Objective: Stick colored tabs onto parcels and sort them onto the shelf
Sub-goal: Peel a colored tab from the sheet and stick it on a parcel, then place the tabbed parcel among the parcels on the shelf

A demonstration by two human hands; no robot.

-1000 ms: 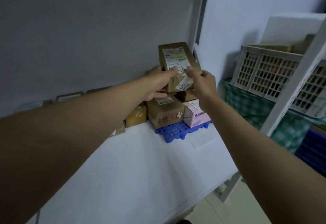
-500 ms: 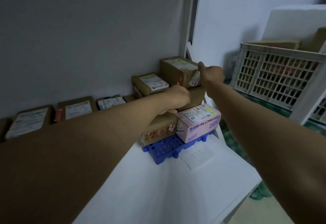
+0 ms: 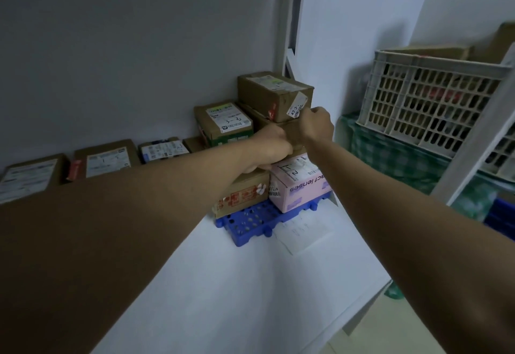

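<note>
Right hand [image 3: 317,125] fingers press (curled) the tab [image 3: 297,106] on the top parcel [image 3: 267,94].

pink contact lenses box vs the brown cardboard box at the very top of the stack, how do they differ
The pink contact lenses box is pale pink with printed lettering; the top brown cardboard box is plain brown. The pink box sits at the bottom on the blue plastic pallet; the brown box rests highest, on other parcels. The brown box has a white tab on its near face. Both carry white labels on top.
</note>
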